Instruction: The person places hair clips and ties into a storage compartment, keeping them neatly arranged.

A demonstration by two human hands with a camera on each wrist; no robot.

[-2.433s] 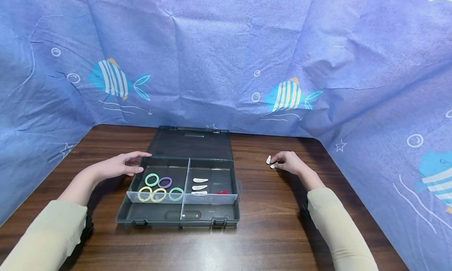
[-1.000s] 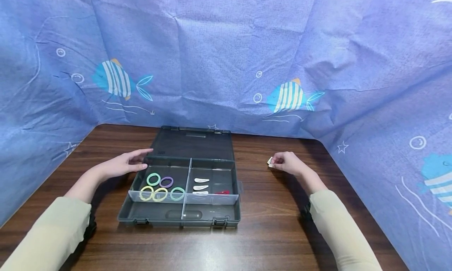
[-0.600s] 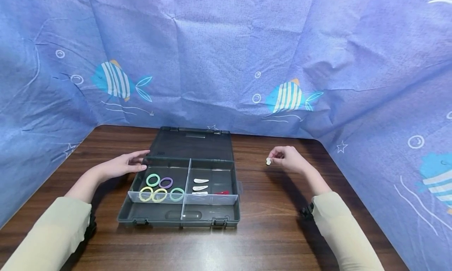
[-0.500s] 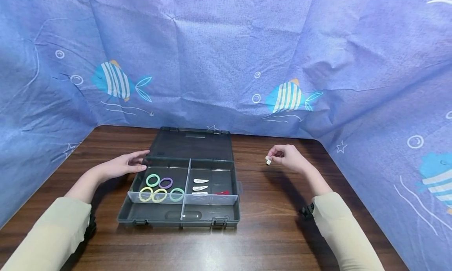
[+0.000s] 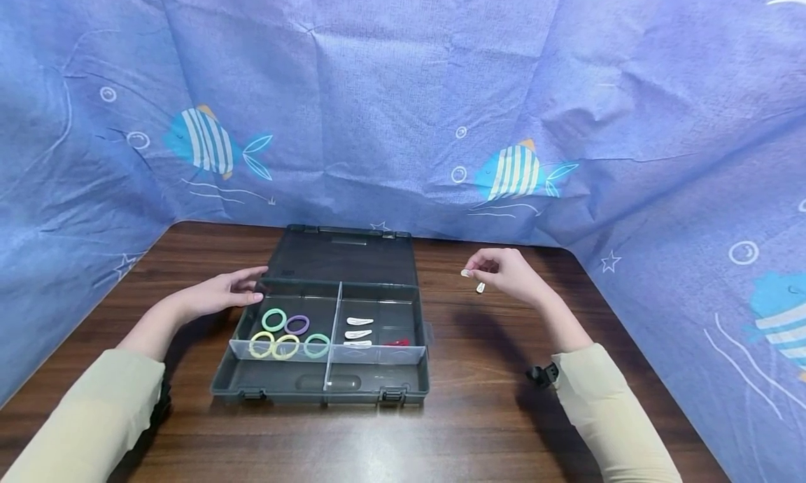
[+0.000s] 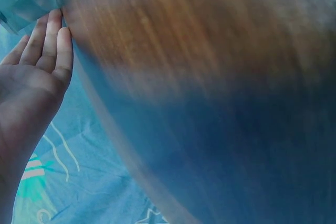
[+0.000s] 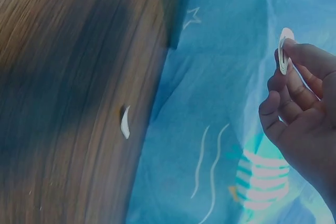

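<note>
My right hand (image 5: 508, 274) pinches a white snap hair clip (image 7: 284, 59) between thumb and fingers, raised above the table. A second white hair clip (image 5: 481, 288) lies on the wood below that hand. My left hand (image 5: 214, 295) rests at the left side of a dark see-through divided box (image 5: 290, 399), its fingers extended along the edge. In the box's back right compartment lie three white hair clips (image 5: 358, 334) and a red clip (image 5: 397, 342). Several hair ties, green, purple (image 5: 297, 325) and yellow, lie in the back left compartment.
The box's lid (image 5: 346, 255) is folded back flat behind it on the brown wooden table (image 5: 478, 427). Blue cloth (image 5: 390, 105) printed with fish hangs around the back and sides. The front compartments hold nothing visible.
My right hand has taken up one of the two white hair clips from the table and moved up and slightly left with it. The left hand stays by the box.
</note>
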